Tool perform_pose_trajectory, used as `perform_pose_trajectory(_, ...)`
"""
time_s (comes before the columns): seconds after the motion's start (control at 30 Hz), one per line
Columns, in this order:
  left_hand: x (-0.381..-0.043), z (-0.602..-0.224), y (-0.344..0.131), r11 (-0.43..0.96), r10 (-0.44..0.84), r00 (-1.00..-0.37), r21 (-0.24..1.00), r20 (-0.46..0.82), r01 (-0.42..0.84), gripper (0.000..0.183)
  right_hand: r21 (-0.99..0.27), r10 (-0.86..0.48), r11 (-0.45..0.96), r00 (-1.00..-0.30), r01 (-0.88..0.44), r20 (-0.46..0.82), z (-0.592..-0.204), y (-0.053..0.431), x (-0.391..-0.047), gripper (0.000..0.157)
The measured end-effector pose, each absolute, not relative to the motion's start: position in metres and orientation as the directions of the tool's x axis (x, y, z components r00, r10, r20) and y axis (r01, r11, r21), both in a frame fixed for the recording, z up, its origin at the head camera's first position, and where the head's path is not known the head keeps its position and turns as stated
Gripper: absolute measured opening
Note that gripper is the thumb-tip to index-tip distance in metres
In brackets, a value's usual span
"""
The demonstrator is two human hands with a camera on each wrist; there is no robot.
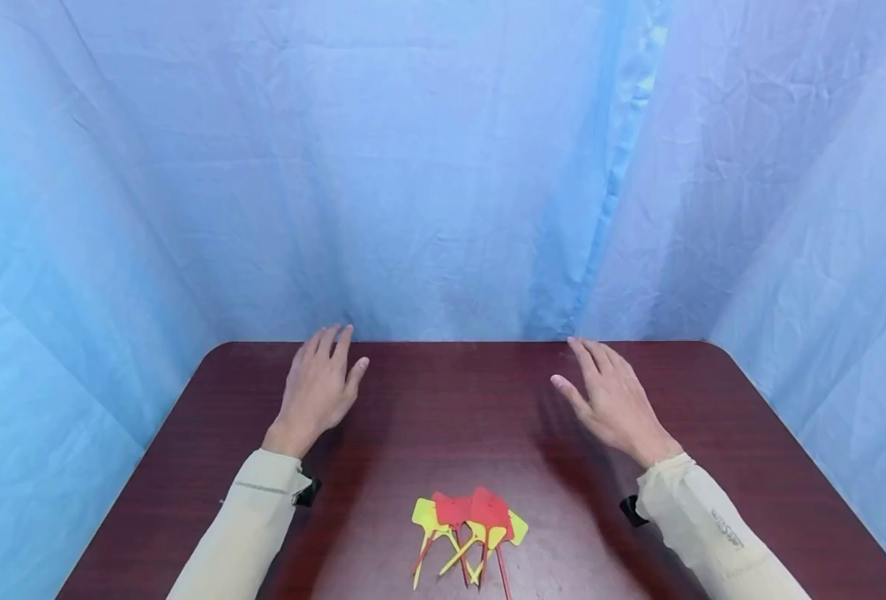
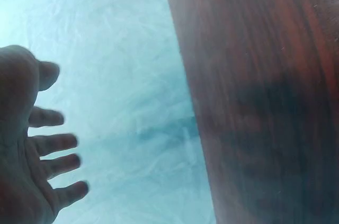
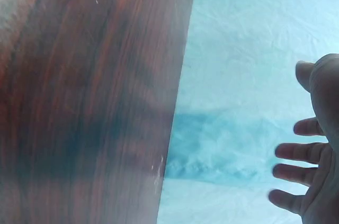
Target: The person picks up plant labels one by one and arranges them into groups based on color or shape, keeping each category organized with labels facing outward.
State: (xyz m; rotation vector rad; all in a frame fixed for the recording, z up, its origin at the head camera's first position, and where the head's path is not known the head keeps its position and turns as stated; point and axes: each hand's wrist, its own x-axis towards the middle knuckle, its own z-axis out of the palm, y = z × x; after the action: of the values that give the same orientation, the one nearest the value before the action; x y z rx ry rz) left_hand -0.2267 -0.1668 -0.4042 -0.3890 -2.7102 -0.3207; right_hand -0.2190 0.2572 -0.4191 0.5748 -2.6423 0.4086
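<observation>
A: Hand pose?
B: Left hand (image 1: pixel 317 392): back up, fingers fairly straight and slightly parted, thumb out toward the tabletop's (image 1: pixel 450 417) middle. Holding nothing. Fingertips line up with the far edge, on the far-left corner's side.
A: Right?
B: Right hand (image 1: pixel 615 400) roughly mirrors it. Fingers extended, thumb off to the inner side, grip empty. Tips at the far edge, toward the far-right corner.
A: Contact with the top?
B: Both look raised off it; shadows fall on the wood. Wrist views show each hand's fingers apart against the blue curtain (image 2: pixel 122 75).
A: Arms?
B: Forearms come in from the near side, angled inward. Pale sleeves (image 1: pixel 713 525), dark lettering on the right one. Black piece (image 1: pixel 307 492) under each cuff.
A: Parts?
B: Red paddles (image 1: pixel 490 508) and yellow paddles (image 1: pixel 424 512), one overlapping heap, near part of the tabletop, midway between left and right edges. Heads toward the far edge, thin handles crossing toward the near edge. Red heads overlap yellow ones. Heap lies well apart from both hands.
</observation>
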Motion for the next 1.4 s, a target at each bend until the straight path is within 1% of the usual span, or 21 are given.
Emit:
perform_pose_trajectory(0.2, -0.216, -0.416, -0.153, 0.924, 0.296, -0.896, 0.140, 0.331, 0.357, 0.051, -0.226, -0.329, 0.874, -0.866, -0.431, 0.377, -0.424, 0.250, -0.209, 0.062)
perform_pose_trajectory(0.33, -0.206, -0.421, -0.140, 0.902, 0.352, -0.901, 0.166, 0.253, 0.399, 0.045, -0.213, -0.346, 0.876, -0.872, -0.432, 0.345, -0.428, 0.246, -0.202, 0.057)
perform_pose_trajectory(0.47, -0.196, -0.425, -0.124, 0.870, 0.398, -0.901, 0.240, 0.173, 0.430, 0.037, -0.204, -0.364, 0.875, -0.875, -0.438, 0.319, -0.432, 0.243, -0.198, 0.053)
perform_pose_trajectory(0.57, -0.188, -0.428, -0.114, 0.828, 0.446, -0.887, 0.322, 0.118, 0.459, 0.031, -0.200, -0.375, 0.874, -0.877, -0.442, 0.302, -0.435, 0.240, -0.194, 0.052)
perform_pose_trajectory(0.7, -0.178, -0.431, -0.102, 0.764, 0.526, -0.850, 0.423, 0.028, 0.487, 0.026, -0.198, -0.388, 0.871, -0.876, -0.450, 0.286, -0.439, 0.236, -0.189, 0.050)
perform_pose_trajectory(0.77, -0.175, -0.433, -0.098, 0.742, 0.564, -0.826, 0.445, -0.011, 0.501, 0.028, -0.197, -0.394, 0.869, -0.877, -0.453, 0.276, -0.441, 0.234, -0.186, 0.049)
perform_pose_trajectory(0.97, -0.165, -0.438, -0.087, 0.698, 0.655, -0.751, 0.449, -0.086, 0.558, 0.037, -0.190, -0.420, 0.862, -0.873, -0.469, 0.250, -0.448, 0.230, -0.182, 0.047)
perform_pose_trajectory(1.07, -0.161, -0.441, -0.082, 0.691, 0.677, -0.729, 0.433, -0.107, 0.578, 0.040, -0.186, -0.428, 0.858, -0.868, -0.478, 0.253, -0.451, 0.229, -0.181, 0.046)
perform_pose_trajectory(1.23, -0.158, -0.445, -0.076, 0.703, 0.674, -0.728, 0.408, -0.122, 0.582, 0.039, -0.177, -0.442, 0.852, -0.859, -0.492, 0.259, -0.454, 0.228, -0.180, 0.046)
perform_pose_trajectory(1.4, -0.158, -0.445, -0.073, 0.699, 0.671, -0.733, 0.424, -0.113, 0.575, 0.032, -0.169, -0.461, 0.846, -0.853, -0.506, 0.246, -0.454, 0.228, -0.180, 0.046)
